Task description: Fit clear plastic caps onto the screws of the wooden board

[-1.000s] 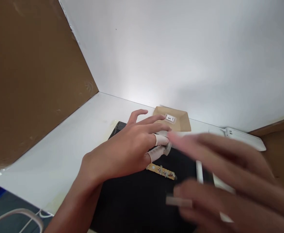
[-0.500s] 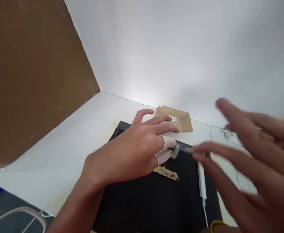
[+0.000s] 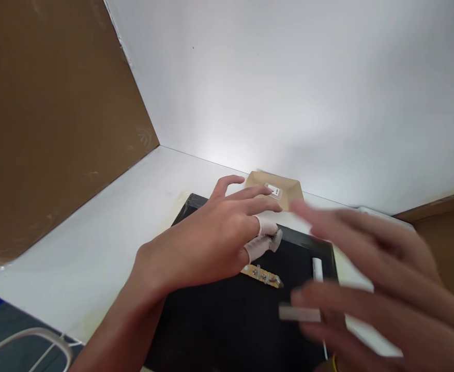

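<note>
My left hand (image 3: 215,232) is over the black mat. White covers wrap its thumb and index finger, which pinch a small translucent piece (image 3: 276,241); its other fingers stretch toward the paper tray. Beneath that hand, a narrow yellowish strip (image 3: 263,276) with small shiny bits on it lies on the mat, its left end hidden. My right hand (image 3: 382,279), smeared by motion, is lower right, with a flat pale translucent strip (image 3: 299,313) between its thumb and a finger. Its remaining fingers are spread out above.
The black mat (image 3: 219,330) lies on a white table (image 3: 106,212). Behind it stands a tan paper tray (image 3: 292,190) with a white label. A white stick-shaped device (image 3: 317,268) with a cord lies on the mat's right. Brown board (image 3: 56,129) and a white wall (image 3: 269,93) enclose the table.
My right hand has come down and toward me with the pale strip, which now shows more of its length. My left hand has hardly moved.
</note>
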